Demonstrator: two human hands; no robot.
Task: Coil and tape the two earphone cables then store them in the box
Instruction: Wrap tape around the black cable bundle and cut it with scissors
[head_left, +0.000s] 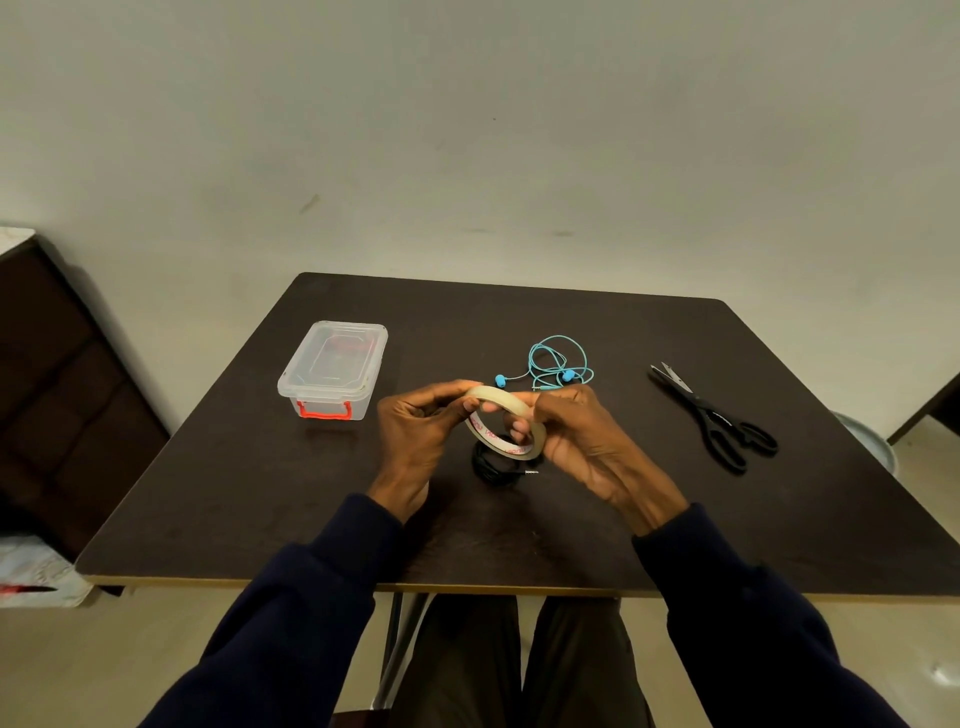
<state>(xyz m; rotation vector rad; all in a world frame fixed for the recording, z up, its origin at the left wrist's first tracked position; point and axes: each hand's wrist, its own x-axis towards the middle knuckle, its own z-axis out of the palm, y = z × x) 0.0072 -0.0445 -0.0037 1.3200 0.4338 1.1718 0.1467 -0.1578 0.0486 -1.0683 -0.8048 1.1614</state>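
- Both hands hold a cream paper tape roll up in the air, just above the dark brown surface.
- The left hand pinches the left rim of the tape roll with its thumb and curled fingers. I think it is feeling for the loose end of the tape.
- The right hand grips the other side, and one finger pokes through the hole.
- The tape roll is tipped, so its hole partly faces the person.
- The black earphone cable, wound in a small coil, lies on the surface right under the tape roll, between the two hands. Its little metal plug sticks out to the right.
- That is what counts next: a strip of tape only has to go straight down to reach the coil.
- The light blue earphone cable lies in a loose tangle past the hands. It is not coiled yet.
- The clear plastic box with a red latch sits on the left, nearer the left hand. Its lid is on.
- The black scissors lie well apart on the right, nearer the right hand. They slant, with the handles toward the person.
- Both wrists bend inward so the hands meet in the middle.
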